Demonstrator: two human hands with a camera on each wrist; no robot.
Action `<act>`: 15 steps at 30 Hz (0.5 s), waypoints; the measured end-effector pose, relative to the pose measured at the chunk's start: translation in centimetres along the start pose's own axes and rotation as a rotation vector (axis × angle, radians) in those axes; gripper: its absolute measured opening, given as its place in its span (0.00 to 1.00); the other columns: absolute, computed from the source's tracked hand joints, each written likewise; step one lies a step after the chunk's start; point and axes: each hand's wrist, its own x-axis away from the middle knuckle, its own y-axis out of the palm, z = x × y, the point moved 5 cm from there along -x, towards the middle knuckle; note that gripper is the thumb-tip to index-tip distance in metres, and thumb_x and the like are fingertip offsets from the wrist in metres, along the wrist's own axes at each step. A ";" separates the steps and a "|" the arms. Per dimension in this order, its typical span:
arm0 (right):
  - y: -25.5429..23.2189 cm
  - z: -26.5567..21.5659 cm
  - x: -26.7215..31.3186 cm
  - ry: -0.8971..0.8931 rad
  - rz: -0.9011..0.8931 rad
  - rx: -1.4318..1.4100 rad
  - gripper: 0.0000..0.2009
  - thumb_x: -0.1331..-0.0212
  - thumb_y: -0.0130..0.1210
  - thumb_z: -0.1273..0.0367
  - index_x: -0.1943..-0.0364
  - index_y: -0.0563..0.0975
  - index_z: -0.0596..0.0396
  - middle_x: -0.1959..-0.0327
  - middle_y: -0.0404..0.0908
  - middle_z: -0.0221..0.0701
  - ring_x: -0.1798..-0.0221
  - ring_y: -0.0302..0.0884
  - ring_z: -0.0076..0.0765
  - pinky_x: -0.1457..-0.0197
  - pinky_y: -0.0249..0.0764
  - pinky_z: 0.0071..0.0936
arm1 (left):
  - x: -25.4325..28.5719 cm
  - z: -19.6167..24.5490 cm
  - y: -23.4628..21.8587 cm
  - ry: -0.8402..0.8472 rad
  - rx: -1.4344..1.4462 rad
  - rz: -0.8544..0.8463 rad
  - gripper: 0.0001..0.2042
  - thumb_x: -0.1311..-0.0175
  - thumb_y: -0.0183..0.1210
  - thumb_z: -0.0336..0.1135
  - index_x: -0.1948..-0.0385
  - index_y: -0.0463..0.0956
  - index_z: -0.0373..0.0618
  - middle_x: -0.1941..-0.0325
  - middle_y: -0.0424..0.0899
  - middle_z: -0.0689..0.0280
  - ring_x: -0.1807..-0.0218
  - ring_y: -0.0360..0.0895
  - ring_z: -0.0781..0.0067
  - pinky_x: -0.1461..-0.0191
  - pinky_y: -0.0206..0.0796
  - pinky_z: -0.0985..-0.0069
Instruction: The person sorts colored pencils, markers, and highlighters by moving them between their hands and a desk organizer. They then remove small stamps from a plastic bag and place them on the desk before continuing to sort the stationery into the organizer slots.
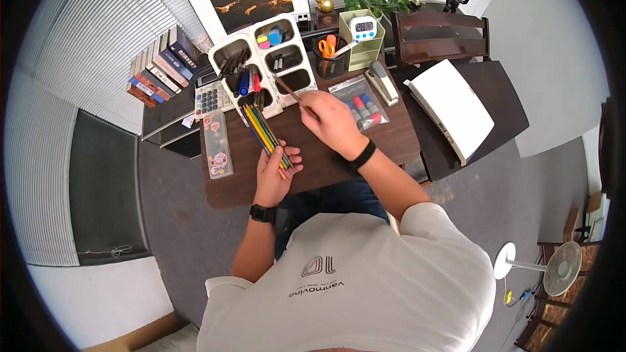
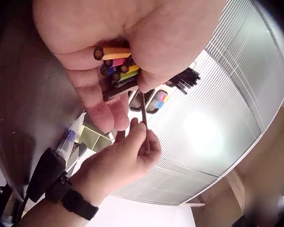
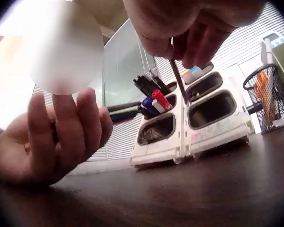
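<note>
The left hand (image 1: 279,168) holds a bundle of coloured pencils (image 1: 259,132), their ends showing beside the palm in the left wrist view. The right hand (image 1: 334,124) pinches one dark brown pencil (image 1: 289,87), its far tip over the white compartment organizer (image 3: 182,127). In the right wrist view that pencil (image 3: 178,78) slants down close to the divider between the two columns of compartments; whether it touches cannot be told. Black pens (image 3: 145,85), blue markers (image 1: 244,83) and a red marker (image 3: 162,100) stand in the left column. The front right compartment (image 3: 212,111) looks empty.
Right of the organizer stand a black mesh cup (image 1: 330,65) with orange scissors, a green holder (image 1: 365,52) with a timer, a stapler (image 1: 382,83) and a plastic bag of markers (image 1: 360,105). A calculator (image 1: 210,98) and a sticker-covered case (image 1: 217,145) lie to the left.
</note>
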 end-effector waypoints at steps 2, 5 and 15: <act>1.4 0.3 -0.5 -0.038 -0.075 0.112 0.09 0.43 0.66 0.74 0.62 0.78 0.52 0.65 0.83 0.34 0.62 0.83 0.48 0.59 0.80 0.40 | 0.2 0.1 0.0 0.003 0.013 0.010 0.08 0.17 0.48 0.37 0.45 0.71 0.48 0.54 0.86 0.59 0.58 0.85 0.72 0.57 0.81 0.71; 1.6 -0.7 -0.8 0.033 -0.049 0.129 0.08 0.44 0.67 0.73 0.63 0.78 0.52 0.68 0.81 0.34 0.64 0.82 0.47 0.61 0.79 0.39 | 0.2 0.2 0.0 0.017 0.007 0.024 0.08 0.17 0.49 0.37 0.45 0.71 0.48 0.54 0.86 0.60 0.59 0.84 0.72 0.57 0.81 0.72; 1.5 1.2 -0.8 0.080 -0.065 0.182 0.09 0.45 0.64 0.74 0.61 0.76 0.51 0.67 0.80 0.33 0.60 0.82 0.46 0.59 0.78 0.41 | 0.3 0.1 0.0 -0.013 0.019 0.003 0.09 0.17 0.49 0.37 0.45 0.70 0.48 0.54 0.85 0.60 0.58 0.83 0.73 0.56 0.81 0.71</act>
